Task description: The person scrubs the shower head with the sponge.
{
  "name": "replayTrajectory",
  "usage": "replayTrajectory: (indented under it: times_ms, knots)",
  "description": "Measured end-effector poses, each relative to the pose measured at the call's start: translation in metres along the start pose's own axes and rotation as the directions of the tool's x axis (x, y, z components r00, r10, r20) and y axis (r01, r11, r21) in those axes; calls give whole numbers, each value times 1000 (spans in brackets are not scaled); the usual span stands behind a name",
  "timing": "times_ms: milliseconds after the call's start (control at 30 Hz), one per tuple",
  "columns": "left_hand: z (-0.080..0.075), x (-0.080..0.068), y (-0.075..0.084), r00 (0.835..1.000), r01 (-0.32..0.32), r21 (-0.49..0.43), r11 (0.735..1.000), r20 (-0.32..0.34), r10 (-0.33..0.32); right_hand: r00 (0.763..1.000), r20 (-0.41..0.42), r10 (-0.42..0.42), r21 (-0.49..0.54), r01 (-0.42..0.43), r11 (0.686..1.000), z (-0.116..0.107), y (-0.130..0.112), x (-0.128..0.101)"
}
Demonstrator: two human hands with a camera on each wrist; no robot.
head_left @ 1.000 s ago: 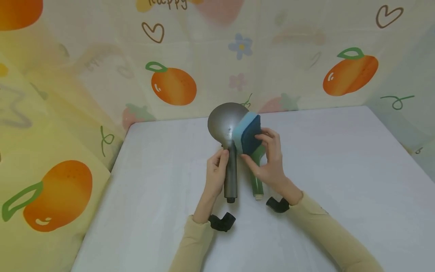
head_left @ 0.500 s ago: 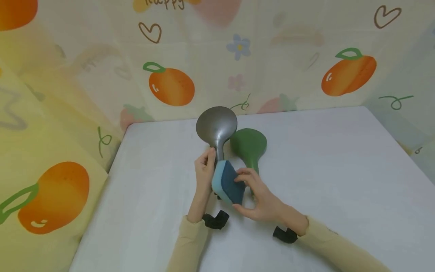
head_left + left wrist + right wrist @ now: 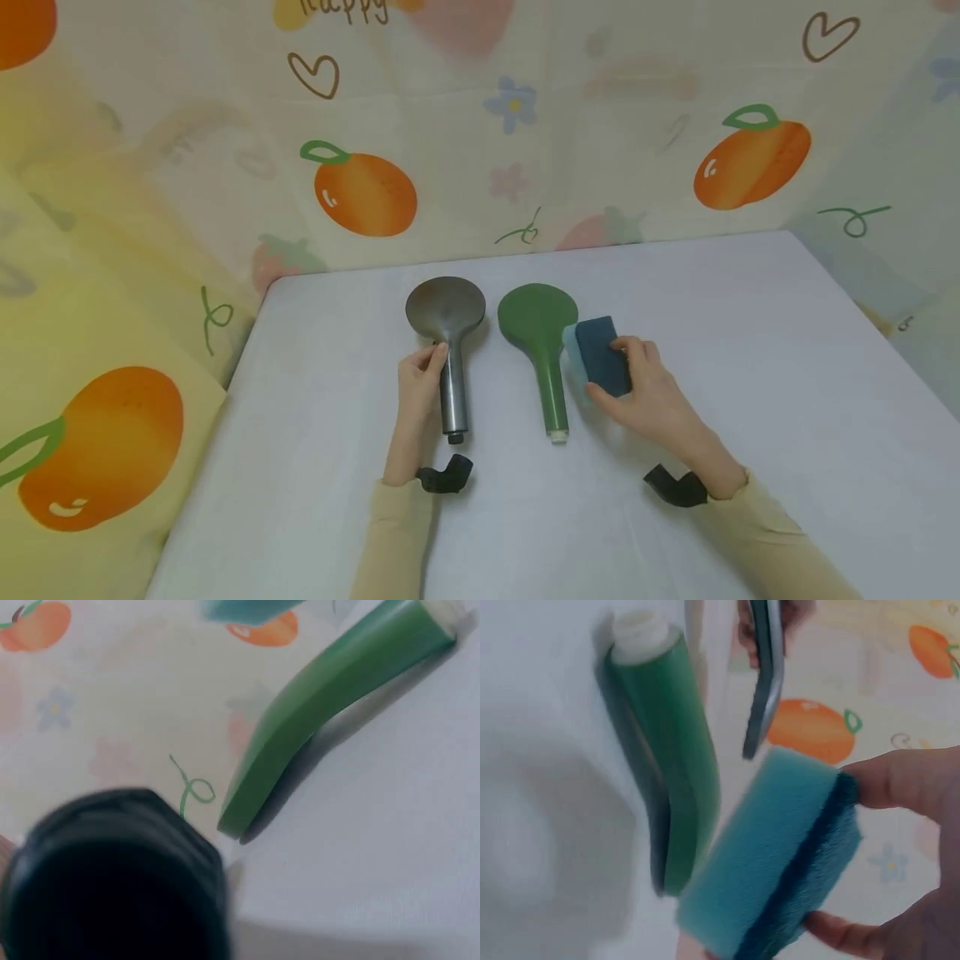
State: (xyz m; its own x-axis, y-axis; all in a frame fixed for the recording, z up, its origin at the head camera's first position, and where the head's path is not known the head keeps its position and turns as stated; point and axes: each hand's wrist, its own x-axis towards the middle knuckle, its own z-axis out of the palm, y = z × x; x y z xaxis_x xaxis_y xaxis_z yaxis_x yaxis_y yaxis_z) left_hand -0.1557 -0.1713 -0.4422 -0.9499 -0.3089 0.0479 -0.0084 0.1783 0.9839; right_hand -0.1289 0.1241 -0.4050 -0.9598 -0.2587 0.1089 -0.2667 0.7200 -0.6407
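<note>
Left hand (image 3: 417,383) grips grey shower head (image 3: 447,333) handle; right hand (image 3: 651,392) pinches sponge (image 3: 600,354) beside green shower head (image 3: 542,342)

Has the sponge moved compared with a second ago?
Yes. The sponge, pinched by the right hand, has come off the grey shower head and crossed rightward; it now sits right of the green shower head.

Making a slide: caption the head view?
Left hand grips grey shower head; right hand holds blue sponge beside green one.
</note>
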Motion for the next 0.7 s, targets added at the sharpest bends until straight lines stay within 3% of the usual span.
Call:
replayTrajectory:
  times_ms: [100,300,533,700]
  knots:
    - [-2,2,-5,999,40,48,998,11,-40,995,37,94,-64,-92,994,-5,8,1]
    - [2,5,-17,994,101,55,993,27,-103,984,88,154,-168,-137,976,0,16,2]
    - [9,5,-25,991,134,40,990,5,-134,982,85,167,-230,-144,962,9,20,3]
    - [9,4,-26,990,140,82,987,11,-142,986,59,154,-267,-133,954,15,20,3]
